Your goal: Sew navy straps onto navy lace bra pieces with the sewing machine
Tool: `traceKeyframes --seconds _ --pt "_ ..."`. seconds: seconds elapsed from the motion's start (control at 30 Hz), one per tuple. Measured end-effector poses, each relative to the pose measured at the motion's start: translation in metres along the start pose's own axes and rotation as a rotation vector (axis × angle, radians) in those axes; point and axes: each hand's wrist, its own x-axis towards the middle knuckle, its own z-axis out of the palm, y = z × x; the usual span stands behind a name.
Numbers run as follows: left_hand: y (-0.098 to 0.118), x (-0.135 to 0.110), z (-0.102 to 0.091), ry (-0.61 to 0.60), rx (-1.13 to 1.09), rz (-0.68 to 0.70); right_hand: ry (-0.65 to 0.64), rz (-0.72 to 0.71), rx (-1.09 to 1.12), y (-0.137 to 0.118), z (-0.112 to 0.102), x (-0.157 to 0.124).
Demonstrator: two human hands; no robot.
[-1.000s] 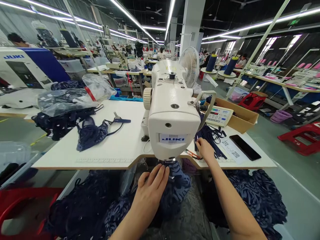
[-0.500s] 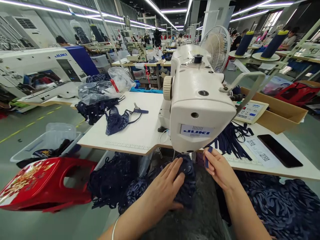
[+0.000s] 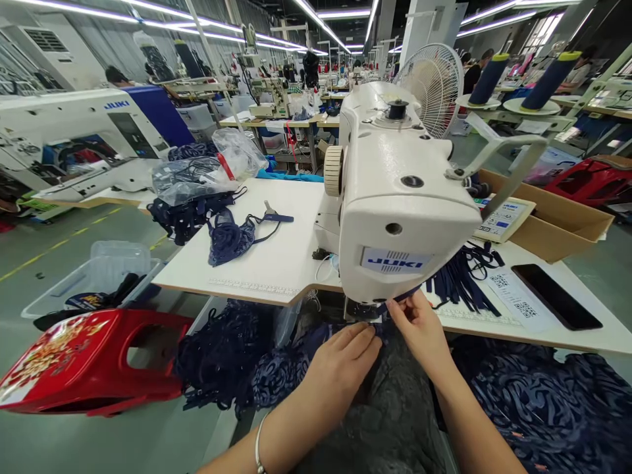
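Below the head of a JUKI sewing machine [image 3: 395, 230], my left hand [image 3: 343, 362] presses its closed fingers on a navy bra [image 3: 320, 340] close to the needle area. The thumb of that hand is hidden. Just right of the needle area, my right hand [image 3: 417, 326] pinches a narrow navy strap [image 3: 405, 294]. That strap runs up along the underside of the machine head. Much of the bra is covered by my hand and the machine. Several cut navy straps [image 3: 464, 280] lie on the table behind my right hand.
On the white table [image 3: 276, 263] lie another navy bra [image 3: 230, 237], a phone [image 3: 555, 296] and a paper with printed codes [image 3: 518, 303]. A cardboard box [image 3: 567, 227] stands at the right. Navy fabric heaps [image 3: 557, 401] hang below, and a red stool [image 3: 93, 359] is at left.
My right hand has moved left and in toward the needle with the strap. My left hand's fingers have drawn together on the bra, and its fabric has shifted under the machine head.
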Motion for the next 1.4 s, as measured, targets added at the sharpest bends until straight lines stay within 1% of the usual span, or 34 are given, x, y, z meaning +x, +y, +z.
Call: traceKeyframes --seconds 0.07,0.17,0.2,0.23,0.3,0.37,0.43,0.53,0.63,0.7,0.77,0.97,1.17,1.33,1.4 --pt "-0.003 -0.003 0.005 0.077 -0.079 -0.030 -0.012 0.015 0.005 0.000 0.002 -0.004" --pt "-0.006 -0.005 0.015 0.243 -0.168 -0.159 -0.043 0.030 0.043 0.000 0.005 -0.007" --pt "-0.006 -0.005 0.017 0.273 -0.181 -0.179 -0.055 0.032 0.060 0.000 0.006 -0.007" --pt "-0.006 -0.005 0.019 0.276 -0.175 -0.173 -0.065 0.034 0.083 0.000 0.007 -0.007" --pt "-0.006 -0.005 0.020 0.221 -0.099 -0.111 -0.077 0.040 0.149 0.001 0.010 -0.006" --pt "-0.006 -0.005 0.018 0.124 0.024 -0.042 -0.087 0.062 0.221 0.002 0.012 -0.004" --pt "-0.007 -0.006 0.014 0.038 0.126 -0.008 -0.091 0.088 0.273 0.001 0.015 -0.004" --pt "-0.011 -0.007 0.007 -0.044 0.195 0.079 -0.069 0.110 0.305 -0.001 0.018 -0.004" --pt "-0.013 -0.007 0.002 -0.045 0.243 0.155 -0.056 0.111 0.307 -0.001 0.022 -0.005" --pt "-0.013 -0.007 0.002 -0.040 0.278 0.164 -0.057 0.101 0.305 -0.001 0.023 -0.005" --pt "-0.013 -0.006 0.001 -0.042 0.291 0.163 -0.052 0.099 0.295 0.000 0.023 -0.005" --pt "-0.011 -0.005 -0.003 -0.057 0.233 0.148 -0.073 0.128 0.234 0.001 0.020 -0.005" --pt "-0.011 -0.008 -0.001 -0.071 0.228 0.128 -0.095 0.120 0.219 0.005 0.017 -0.002" --pt "-0.010 -0.006 0.000 -0.074 0.229 0.113 -0.108 0.121 0.195 0.005 0.016 -0.002" --pt "-0.009 -0.004 -0.001 -0.100 0.223 0.099 -0.115 0.120 0.185 0.004 0.015 -0.002"
